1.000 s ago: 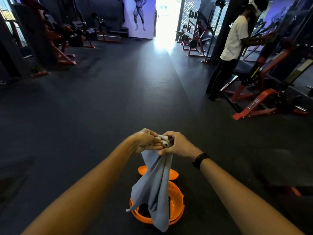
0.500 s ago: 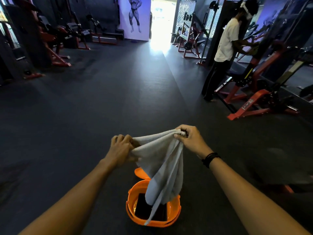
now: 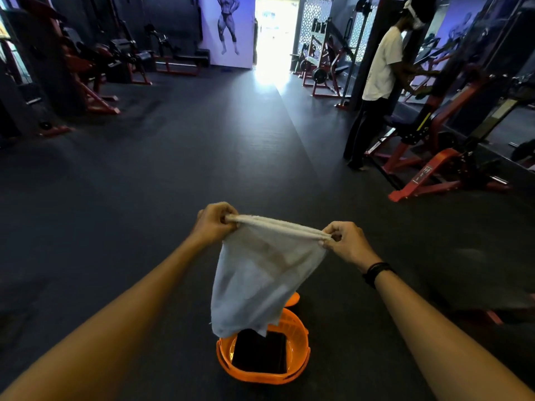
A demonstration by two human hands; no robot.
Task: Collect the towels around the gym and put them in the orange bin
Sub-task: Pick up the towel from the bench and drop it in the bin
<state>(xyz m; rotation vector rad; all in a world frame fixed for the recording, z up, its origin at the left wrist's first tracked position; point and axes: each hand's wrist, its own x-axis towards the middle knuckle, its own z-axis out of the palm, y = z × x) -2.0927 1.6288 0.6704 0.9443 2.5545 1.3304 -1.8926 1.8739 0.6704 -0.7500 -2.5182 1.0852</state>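
A pale grey towel (image 3: 260, 273) hangs stretched between both hands, its top edge pulled taut. My left hand (image 3: 212, 224) grips the left corner and my right hand (image 3: 344, 241) pinches the right corner. The towel's lower end dangles just over the orange bin (image 3: 298, 360), which stands on the floor directly below. Something dark lies inside the bin. The bin's orange lid (image 3: 293, 299) peeks out behind the towel.
A person in a white shirt (image 3: 382, 65) stands at a red weight machine (image 3: 434, 166) to the right. More red gym machines (image 3: 86, 82) line the left wall. The dark rubber floor (image 3: 202, 140) runs ahead to a bright doorway (image 3: 275, 30).
My hands have moved apart, spreading the bunched towel wide and pulling its top edge taut. The view has tilted down, so the bin sits more directly under the towel.
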